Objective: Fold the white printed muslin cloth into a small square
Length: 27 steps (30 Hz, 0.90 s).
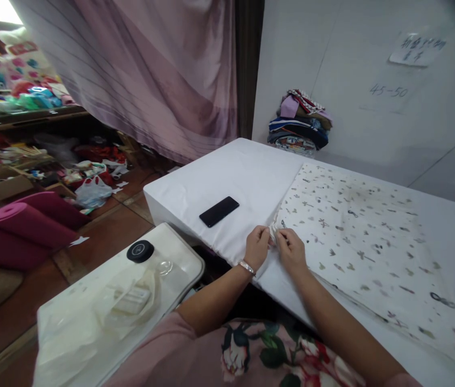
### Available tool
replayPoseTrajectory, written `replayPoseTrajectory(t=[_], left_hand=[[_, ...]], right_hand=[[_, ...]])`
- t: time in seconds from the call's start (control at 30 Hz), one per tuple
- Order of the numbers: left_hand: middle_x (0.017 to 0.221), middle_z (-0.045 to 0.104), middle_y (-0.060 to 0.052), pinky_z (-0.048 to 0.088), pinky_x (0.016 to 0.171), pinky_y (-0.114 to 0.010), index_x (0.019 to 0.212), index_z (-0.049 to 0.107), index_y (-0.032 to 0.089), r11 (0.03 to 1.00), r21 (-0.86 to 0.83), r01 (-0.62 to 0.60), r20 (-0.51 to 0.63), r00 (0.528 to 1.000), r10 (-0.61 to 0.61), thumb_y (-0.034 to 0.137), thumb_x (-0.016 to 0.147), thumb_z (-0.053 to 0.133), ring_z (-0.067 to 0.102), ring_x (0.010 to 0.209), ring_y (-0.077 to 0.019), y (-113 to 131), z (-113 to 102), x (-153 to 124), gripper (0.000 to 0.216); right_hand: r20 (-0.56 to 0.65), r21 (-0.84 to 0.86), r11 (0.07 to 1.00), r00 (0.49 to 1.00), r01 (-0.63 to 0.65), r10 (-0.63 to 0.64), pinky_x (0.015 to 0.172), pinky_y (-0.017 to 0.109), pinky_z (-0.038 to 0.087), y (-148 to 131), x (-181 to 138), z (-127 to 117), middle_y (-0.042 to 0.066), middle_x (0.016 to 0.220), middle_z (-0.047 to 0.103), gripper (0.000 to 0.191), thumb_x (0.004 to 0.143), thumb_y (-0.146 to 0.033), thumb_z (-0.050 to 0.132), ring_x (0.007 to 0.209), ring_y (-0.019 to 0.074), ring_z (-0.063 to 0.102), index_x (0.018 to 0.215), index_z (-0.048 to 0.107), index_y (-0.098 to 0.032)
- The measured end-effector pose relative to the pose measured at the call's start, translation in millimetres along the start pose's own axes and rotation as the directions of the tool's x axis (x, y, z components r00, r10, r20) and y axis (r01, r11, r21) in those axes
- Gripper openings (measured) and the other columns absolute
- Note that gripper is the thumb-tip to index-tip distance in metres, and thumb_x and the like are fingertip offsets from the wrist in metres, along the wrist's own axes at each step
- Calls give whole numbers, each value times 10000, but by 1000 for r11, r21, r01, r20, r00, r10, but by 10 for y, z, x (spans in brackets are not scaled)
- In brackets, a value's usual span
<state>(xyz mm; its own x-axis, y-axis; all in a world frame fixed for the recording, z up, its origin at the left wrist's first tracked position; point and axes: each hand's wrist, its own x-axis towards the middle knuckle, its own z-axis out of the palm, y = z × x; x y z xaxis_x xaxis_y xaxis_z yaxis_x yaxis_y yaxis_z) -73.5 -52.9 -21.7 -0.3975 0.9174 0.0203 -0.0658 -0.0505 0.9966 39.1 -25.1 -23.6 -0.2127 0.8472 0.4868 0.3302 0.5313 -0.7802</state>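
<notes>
A white printed cloth (344, 236) with small leaf and bow shapes lies spread flat on the white-covered table (195, 177). At its near left corner, my left hand (257, 246) and my right hand (291, 248) are side by side, fingers closed in a pinch on the cloth's edge. A bit of gathered fabric shows between them. My left wrist wears a bracelet (247, 266). Left of the hands, a black phone (219, 211) lies flat on the table, touched by neither hand.
To my left stands a cream case-like surface (90, 279) with a round black object (140, 251) and a clear plastic bag (110, 306). Folded fabrics (300, 121) are stacked at the table's back edge by the wall. A pink curtain (179, 70) hangs behind; pink rolls (29, 226) lie farther left.
</notes>
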Motion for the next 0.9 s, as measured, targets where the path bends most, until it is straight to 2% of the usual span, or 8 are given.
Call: replayPoseTrajectory(t=[0.1,0.27,0.43,0.63,0.9], left_hand=[[575,550,20,413,502,-230,750,540,181,999,32,-40,5,999,40,399,826,503,514,518,-112,13,3,-20,233],[597,552,19,416,522,-230,746,545,181,997,47,-56,5,998,56,396,838,496,513,535,-109,35,2,-40,239],[652,572,18,419,545,-228,763,554,179,998,54,-46,11,999,45,431,771,602,524,593,-113,0,7,-29,256],[606,546,31,410,500,-231,752,539,185,1000,-23,13,31,999,-13,444,773,589,511,536,-111,-1,13,-13,265],[586,543,30,407,500,-231,766,536,183,1000,-8,8,39,999,-8,445,798,555,510,523,-112,-3,8,-18,265]], right_hand=[[46,-15,1000,999,24,-24,683,313,463,14,-10,19,41,833,598,208,909,-345,441,778,174,547,859,591,-210],[56,-61,997,997,53,-50,700,331,473,9,-12,15,42,834,602,221,916,-349,422,780,179,549,867,591,-215],[65,-46,997,996,60,-57,687,331,482,-9,-10,5,34,821,612,222,909,-350,431,766,177,555,873,608,-222],[59,49,998,998,-26,23,686,319,481,-19,-2,-1,36,823,635,210,888,-350,474,764,176,574,853,633,-217],[20,123,987,994,-105,104,677,318,477,-31,17,-16,22,756,631,239,857,-370,500,714,167,570,752,635,-204]])
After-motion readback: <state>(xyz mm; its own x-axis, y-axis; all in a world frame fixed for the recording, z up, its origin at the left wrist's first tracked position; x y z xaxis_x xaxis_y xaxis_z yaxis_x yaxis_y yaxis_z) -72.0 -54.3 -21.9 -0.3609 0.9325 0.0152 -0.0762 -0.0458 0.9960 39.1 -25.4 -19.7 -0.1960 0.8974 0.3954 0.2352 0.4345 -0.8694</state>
